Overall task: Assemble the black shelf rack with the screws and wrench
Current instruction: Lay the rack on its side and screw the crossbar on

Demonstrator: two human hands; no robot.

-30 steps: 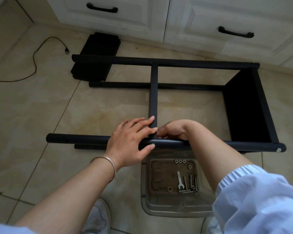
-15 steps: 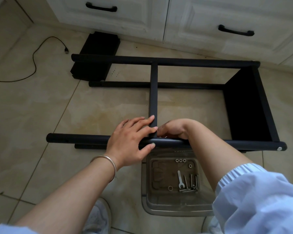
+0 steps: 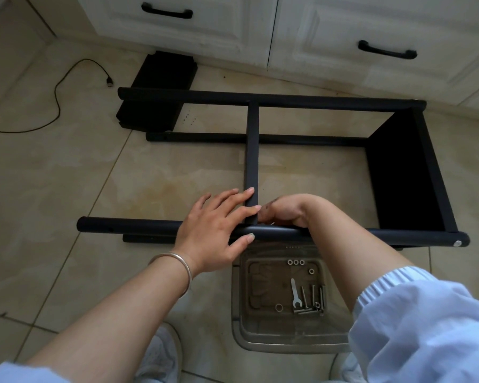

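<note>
The black rack frame lies on its side on the tiled floor, its near tube (image 3: 127,226) running left to right. A cross bar (image 3: 252,150) meets that tube in the middle, and a black shelf panel (image 3: 404,172) closes the right end. My left hand (image 3: 213,230) rests on the near tube, straight fingers touching the cross bar's foot. My right hand (image 3: 285,210) is curled at the same joint, its fingertips hidden. A clear tray (image 3: 288,344) below holds the silver wrench (image 3: 295,293), several screws (image 3: 313,297) and washers (image 3: 296,262).
A loose black panel (image 3: 158,92) lies at the back left, partly under the frame. A black cable (image 3: 56,100) curls over the floor on the left. White cabinet doors (image 3: 329,29) stand along the back. My shoe (image 3: 161,352) is by the tray.
</note>
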